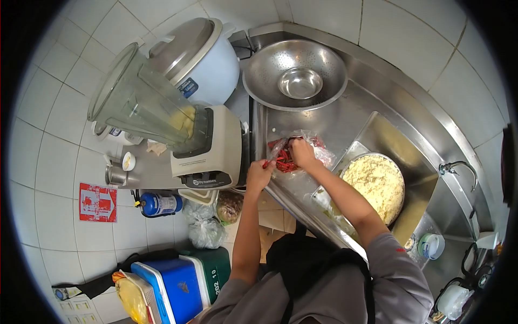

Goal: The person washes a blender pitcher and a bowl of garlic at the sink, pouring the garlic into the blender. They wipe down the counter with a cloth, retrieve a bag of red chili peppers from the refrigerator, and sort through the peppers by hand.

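A clear plastic bag (324,155) of red chilies (285,164) lies open on the steel counter (350,102). My left hand (260,175) is closed at the bag's near left edge, pinching the plastic, with a bit of red at its fingertips. Over the bag's mouth, my right hand (302,153) dips in among the chilies with curled fingers. What those fingers hold is hidden. To the right of the bag, a large round bowl (402,186) of pale yellow mash-like food (373,181) stands in the sink (418,208).
Behind the bag sits a steel colander (259,81) with a small metal bowl (300,83) inside. A blender (216,146) with yellowish pieces in its jug stands left, before a large rice cooker (213,70). A faucet (458,170) rises at the right.
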Demonstrator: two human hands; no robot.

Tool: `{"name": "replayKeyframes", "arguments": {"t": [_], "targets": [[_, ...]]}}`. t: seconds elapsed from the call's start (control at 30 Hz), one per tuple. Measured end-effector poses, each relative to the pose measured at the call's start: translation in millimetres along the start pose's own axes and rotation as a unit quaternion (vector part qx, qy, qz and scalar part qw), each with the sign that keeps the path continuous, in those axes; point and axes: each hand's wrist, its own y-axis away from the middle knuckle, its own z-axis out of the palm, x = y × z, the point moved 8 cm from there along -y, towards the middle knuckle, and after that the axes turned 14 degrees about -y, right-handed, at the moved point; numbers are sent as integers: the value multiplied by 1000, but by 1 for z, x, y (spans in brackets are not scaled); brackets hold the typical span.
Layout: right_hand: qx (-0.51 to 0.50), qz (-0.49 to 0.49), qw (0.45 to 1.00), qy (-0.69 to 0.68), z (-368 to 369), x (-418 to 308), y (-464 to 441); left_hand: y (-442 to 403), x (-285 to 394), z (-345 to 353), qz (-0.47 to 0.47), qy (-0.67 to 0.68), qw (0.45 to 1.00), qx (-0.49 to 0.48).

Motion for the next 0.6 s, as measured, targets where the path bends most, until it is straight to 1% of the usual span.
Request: {"name": "replayKeyframes", "arguments": {"t": [0.07, 0.1, 0.17, 0.2, 0.27, 0.3, 0.43, 0.53, 0.6], "targets": [[-42, 11, 999, 26, -3, 2, -2, -3, 6, 8, 18, -31, 999, 3], [-62, -7, 997, 46, -5, -7, -1, -4, 14, 11, 40, -95, 994, 39], [-82, 7, 994, 73, 0, -9, -3, -4, 32, 22, 80, -221, 966, 110], [-92, 14, 992, 86, 2, -10, -4, -8, 32, 31, 85, -262, 956, 103], [-78, 27, 995, 57, 3, -8, -9, -20, 33, 44, 96, -344, 930, 89], [-70, 35, 996, 41, 2, -7, -11, -21, 33, 47, 113, -352, 925, 87], [-116, 103, 986, 63, 9, -7, -14, -20, 36, 52, 168, -377, 908, 71], [-125, 128, 983, 36, 6, -8, -20, -23, 36, 56, 199, -396, 895, 54], [-87, 115, 989, -31, 4, 1, -27, -22, 39, 50, 208, -392, 895, 50]]}}
